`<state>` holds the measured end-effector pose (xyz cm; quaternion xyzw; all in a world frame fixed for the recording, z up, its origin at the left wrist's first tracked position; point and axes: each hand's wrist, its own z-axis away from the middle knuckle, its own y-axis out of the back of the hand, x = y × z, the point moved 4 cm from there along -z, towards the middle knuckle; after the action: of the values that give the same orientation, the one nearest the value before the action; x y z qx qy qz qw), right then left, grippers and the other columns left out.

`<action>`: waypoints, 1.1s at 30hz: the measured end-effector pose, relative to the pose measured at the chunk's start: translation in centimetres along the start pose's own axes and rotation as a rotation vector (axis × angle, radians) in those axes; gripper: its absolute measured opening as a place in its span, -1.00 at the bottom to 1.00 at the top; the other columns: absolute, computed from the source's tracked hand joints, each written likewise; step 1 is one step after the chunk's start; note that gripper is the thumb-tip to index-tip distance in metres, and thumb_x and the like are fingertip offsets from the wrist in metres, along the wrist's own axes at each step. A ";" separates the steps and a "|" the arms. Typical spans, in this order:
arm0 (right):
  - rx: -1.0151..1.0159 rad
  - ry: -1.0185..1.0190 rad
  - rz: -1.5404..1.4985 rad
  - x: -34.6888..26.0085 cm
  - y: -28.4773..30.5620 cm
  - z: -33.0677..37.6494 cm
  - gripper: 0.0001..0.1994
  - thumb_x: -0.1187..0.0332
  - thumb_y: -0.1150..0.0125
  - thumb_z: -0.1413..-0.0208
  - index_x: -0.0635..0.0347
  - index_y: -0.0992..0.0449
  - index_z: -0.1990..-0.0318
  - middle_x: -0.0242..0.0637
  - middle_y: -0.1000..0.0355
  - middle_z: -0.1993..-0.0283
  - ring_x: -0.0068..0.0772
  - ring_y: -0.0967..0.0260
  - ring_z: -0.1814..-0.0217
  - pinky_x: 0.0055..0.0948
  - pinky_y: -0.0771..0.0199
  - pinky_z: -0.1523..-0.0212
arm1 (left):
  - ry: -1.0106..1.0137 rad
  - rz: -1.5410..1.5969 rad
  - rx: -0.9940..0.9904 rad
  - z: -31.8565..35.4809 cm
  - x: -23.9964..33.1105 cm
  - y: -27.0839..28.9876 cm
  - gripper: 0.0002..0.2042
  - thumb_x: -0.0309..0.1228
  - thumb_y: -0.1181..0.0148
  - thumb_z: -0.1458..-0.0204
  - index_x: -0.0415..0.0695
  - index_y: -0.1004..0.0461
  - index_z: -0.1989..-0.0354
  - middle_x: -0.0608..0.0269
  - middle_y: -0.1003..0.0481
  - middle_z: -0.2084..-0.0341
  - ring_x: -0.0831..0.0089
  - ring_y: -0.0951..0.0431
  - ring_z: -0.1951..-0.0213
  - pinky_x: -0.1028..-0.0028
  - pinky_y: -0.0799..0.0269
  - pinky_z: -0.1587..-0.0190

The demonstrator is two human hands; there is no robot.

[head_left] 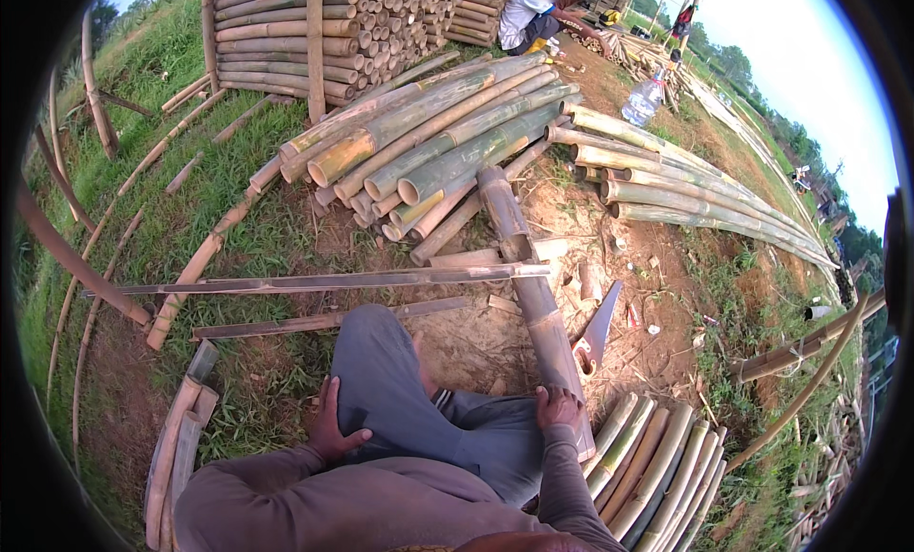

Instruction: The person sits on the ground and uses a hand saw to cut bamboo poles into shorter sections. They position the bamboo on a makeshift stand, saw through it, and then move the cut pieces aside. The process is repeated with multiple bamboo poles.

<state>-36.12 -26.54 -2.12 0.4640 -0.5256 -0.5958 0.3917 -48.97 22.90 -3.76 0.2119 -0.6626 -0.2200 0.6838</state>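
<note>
My left hand (333,424) rests on my bent left leg, thumb apart from the fingers, holding nothing. My right hand (559,407) lies on the near part of a thick brown bamboo pole (545,325), its fingers draped over the surface without a clear grip. This pole runs away from me beside my right leg; a cut-open stretch shows near its far part. Across it lies a long, narrow split bamboo strip (333,281) reaching far to the left. Just right of the pole is a handsaw (600,325), its blade pointing away and its handle toward me.
Large stacks of bamboo poles (447,138) lie ahead, with another bundle (700,190) to the right. Short bamboo lengths (657,466) sit by my right side. A second strip (333,319) lies on the ground. A clear plastic bottle (643,102) and a seated person (528,20) are farther off.
</note>
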 end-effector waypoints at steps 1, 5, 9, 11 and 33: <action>0.019 -0.038 -0.006 0.5 -0.3 0.0 -0.51 -0.14 -0.08 -0.34 0.00 -0.65 -0.13 -0.18 -0.61 -0.16 -0.02 -0.47 -0.31 -0.01 -0.28 -0.40 | -0.007 0.020 0.008 0.0 -0.1 -0.1 0.33 0.26 -0.48 0.07 -0.25 0.29 -0.63 -0.42 0.25 -0.58 -0.25 0.15 -0.61 -0.02 0.09 -0.58; 0.050 -0.054 -0.065 1.3 -0.7 0.4 -0.53 -0.13 -0.12 -0.32 0.00 -0.69 -0.06 -0.16 -0.65 -0.08 -0.01 -0.51 -0.24 -0.01 -0.29 -0.39 | -0.065 0.034 0.040 -0.2 -0.7 -0.6 0.29 0.25 -0.45 0.04 -0.26 0.24 -0.63 -0.42 0.20 -0.57 -0.26 0.12 -0.60 -0.02 0.06 -0.57; 0.044 -0.047 -0.077 1.2 -0.3 0.7 -0.53 -0.13 -0.14 -0.31 0.03 -0.70 -0.04 -0.13 -0.66 -0.03 0.01 -0.55 -0.18 0.01 -0.32 -0.35 | -0.096 0.022 0.050 -0.3 -0.8 -0.7 0.28 0.25 -0.44 0.03 -0.26 0.23 -0.63 -0.43 0.19 -0.57 -0.27 0.09 -0.60 -0.01 0.04 -0.56; 0.054 -0.038 -0.077 1.2 -0.2 0.6 -0.52 -0.13 -0.14 -0.31 0.04 -0.70 -0.04 -0.12 -0.66 -0.02 0.01 -0.56 -0.17 0.01 -0.34 -0.34 | -0.103 0.006 0.052 -0.5 -0.9 -0.7 0.27 0.24 -0.44 0.02 -0.26 0.23 -0.63 -0.43 0.19 -0.57 -0.27 0.09 -0.59 -0.01 0.03 -0.56; 0.033 -0.018 -0.043 1.0 -0.5 0.3 -0.55 -0.10 -0.18 -0.29 0.04 -0.69 -0.04 -0.12 -0.66 -0.04 0.00 -0.56 -0.17 0.04 -0.33 -0.33 | -0.221 -0.117 0.066 -0.5 1.0 -0.1 -0.06 0.16 -0.23 -0.23 -0.13 0.00 -0.61 -0.38 0.19 -0.60 -0.36 -0.01 -0.55 -0.06 -0.09 -0.51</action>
<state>-36.69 -27.38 -2.74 0.4760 -0.5288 -0.5996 0.3665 -48.46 22.22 -3.07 0.2470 -0.7274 -0.2595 0.5853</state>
